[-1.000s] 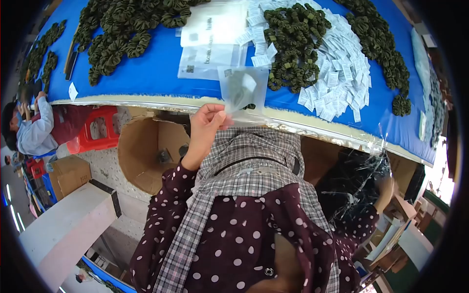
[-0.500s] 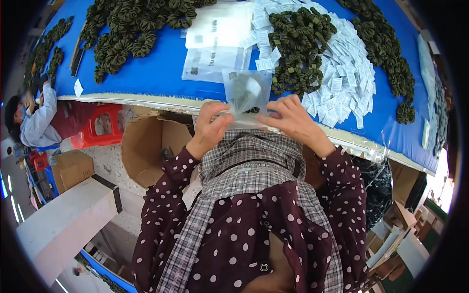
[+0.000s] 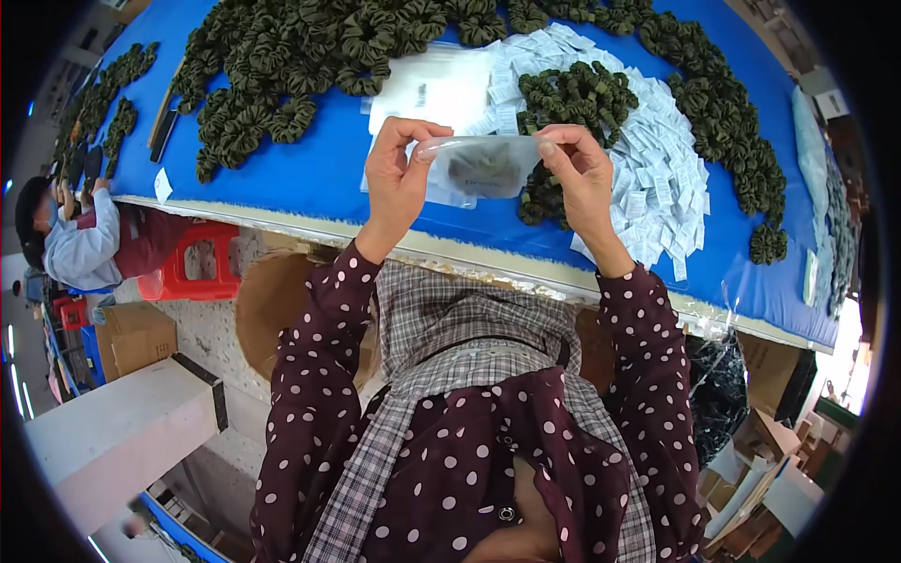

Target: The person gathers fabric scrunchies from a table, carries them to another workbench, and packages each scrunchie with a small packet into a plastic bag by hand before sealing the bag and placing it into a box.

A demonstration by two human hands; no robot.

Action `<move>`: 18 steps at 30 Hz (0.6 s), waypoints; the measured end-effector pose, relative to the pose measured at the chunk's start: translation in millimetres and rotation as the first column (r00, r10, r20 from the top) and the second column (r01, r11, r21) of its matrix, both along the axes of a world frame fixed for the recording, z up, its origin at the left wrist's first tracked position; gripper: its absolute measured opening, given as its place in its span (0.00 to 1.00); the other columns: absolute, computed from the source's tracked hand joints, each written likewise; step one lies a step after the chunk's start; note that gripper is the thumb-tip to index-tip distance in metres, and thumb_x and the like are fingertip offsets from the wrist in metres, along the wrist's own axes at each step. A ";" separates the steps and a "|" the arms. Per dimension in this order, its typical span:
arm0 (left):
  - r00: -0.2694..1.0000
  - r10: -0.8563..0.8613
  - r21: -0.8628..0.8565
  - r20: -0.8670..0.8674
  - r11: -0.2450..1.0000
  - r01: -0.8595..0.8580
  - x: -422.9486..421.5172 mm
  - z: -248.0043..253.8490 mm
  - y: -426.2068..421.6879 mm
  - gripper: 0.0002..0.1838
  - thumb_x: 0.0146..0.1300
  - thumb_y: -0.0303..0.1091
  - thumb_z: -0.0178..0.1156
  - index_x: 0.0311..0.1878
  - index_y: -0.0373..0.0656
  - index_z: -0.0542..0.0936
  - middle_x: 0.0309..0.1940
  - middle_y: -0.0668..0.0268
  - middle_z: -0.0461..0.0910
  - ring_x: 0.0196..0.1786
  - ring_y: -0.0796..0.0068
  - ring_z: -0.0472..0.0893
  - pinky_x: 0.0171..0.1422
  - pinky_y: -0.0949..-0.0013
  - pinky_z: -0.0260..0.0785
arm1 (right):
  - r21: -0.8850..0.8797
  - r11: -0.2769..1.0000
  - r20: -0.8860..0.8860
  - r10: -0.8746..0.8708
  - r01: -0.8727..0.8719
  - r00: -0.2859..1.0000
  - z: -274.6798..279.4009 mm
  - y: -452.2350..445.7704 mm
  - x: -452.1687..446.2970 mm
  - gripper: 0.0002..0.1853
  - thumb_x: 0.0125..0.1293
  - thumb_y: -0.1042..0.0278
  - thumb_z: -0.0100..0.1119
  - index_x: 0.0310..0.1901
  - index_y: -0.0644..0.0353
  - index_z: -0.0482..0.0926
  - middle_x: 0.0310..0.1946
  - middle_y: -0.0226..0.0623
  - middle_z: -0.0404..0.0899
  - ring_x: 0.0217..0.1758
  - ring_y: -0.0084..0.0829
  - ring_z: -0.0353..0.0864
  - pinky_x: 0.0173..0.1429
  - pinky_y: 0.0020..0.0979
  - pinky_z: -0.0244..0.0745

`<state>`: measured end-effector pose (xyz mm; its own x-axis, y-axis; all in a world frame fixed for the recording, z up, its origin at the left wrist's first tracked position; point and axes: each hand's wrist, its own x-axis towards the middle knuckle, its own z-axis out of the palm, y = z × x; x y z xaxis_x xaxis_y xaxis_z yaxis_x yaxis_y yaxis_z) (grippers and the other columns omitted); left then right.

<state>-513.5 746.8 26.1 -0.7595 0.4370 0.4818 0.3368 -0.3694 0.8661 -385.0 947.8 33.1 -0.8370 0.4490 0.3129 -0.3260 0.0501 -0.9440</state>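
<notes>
Between my hands hangs a clear plastic bag (image 3: 511, 155) with a dark green scrunchie (image 3: 474, 169) inside it. My left hand (image 3: 402, 174) pinches the bag's left end between thumb and fingers. The right end is pinched by my right hand (image 3: 579, 174). Both hands hold it above the front part of the table. Behind the bag lie a stack of flat plastic bags (image 3: 436, 89) and a small heap of green scrunchies (image 3: 582, 98), both partly hidden. White printed labels (image 3: 657, 192) spread in a pile just right of my right hand.
A large heap of scrunchies (image 3: 310, 47) covers the table's back left, and another row (image 3: 732, 131) runs down the right. A co-worker (image 3: 80, 235) sits at far left by a red stool (image 3: 202, 267). Below the blue table (image 3: 310, 192) stands a cardboard box (image 3: 272, 305).
Both hands have risen from the table's front edge with the bag and moved farther over the table. The bag has turned from upright to stretched sideways between them.
</notes>
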 end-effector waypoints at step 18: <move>0.964 -0.080 -0.405 -0.252 0.914 -0.030 73.3 -48.0 -79.5 0.03 0.68 0.28 0.64 0.38 0.43 0.79 0.38 0.67 0.82 0.42 0.68 0.76 0.50 0.67 0.67 | -0.238 0.969 0.148 0.099 -0.062 0.984 -44.8 -58.7 100.1 0.06 0.73 0.78 0.61 0.48 0.64 0.75 0.48 0.45 0.84 0.38 0.26 0.82 0.48 0.25 0.80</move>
<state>-440.2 667.3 -21.9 -0.6191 0.6520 0.4377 0.5635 -0.0194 0.8259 -284.9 889.1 -11.7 -0.9036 0.4227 0.0696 -0.1663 -0.1963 -0.9663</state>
